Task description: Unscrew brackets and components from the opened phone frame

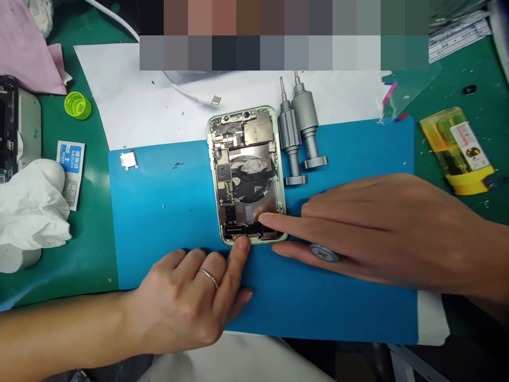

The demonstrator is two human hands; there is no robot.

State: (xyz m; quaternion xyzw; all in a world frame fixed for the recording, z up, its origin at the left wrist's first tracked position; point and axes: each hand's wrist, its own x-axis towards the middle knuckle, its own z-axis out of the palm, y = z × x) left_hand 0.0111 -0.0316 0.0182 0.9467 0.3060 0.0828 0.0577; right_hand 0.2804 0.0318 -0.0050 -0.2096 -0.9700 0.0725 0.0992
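An opened phone (pixel 254 185) with a pale green frame lies on the blue mat (pixel 159 212), its circuit board and inner parts exposed. My left hand (pixel 194 297) touches the phone's bottom edge with its stretched index fingertip; the other fingers are curled and nothing shows in them. My right hand (pixel 369 233) comes in from the right, its index fingertip on the lower inside of the phone and its thumb near the lower right corner. A grey round tool end (pixel 324 253) with a cross mark shows between thumb and index finger; the rest is hidden by the hand.
Two grey screwdrivers (pixel 290 143) (pixel 307 122) lie right of the phone. A small metal piece (pixel 128 159) is on the mat's left, with white paper (pixel 139 95) behind. A green cap (pixel 78 105), white tissue (pixel 32 207) and yellow container (pixel 457 151) flank the mat.
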